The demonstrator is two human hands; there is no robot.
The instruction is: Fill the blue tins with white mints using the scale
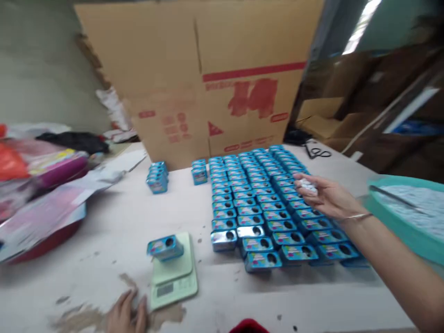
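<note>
My right hand point(324, 196) holds a small handful of whitish pieces point(307, 186), palm turned up and fingers curled round them, above the rows of small blue boxes point(261, 259). The pieces are too blurred to name exactly; dark round holes show in the box tops. Low on the left, my left hand point(125, 315) lies on the table with its fingers apart and nothing in them. Just right of it is a pale green kitchen scale point(187, 282), with one blue box point(165, 247) on its platform.
Two small groups of blue boxes point(157, 178) stand at the back. A large cardboard box point(173, 60) rises behind them. At the right, a turquoise basin point(385, 217) holds whitish pieces and a long thin tool. Scissors point(319, 152) lie far right; bags point(52, 157) crowd the left.
</note>
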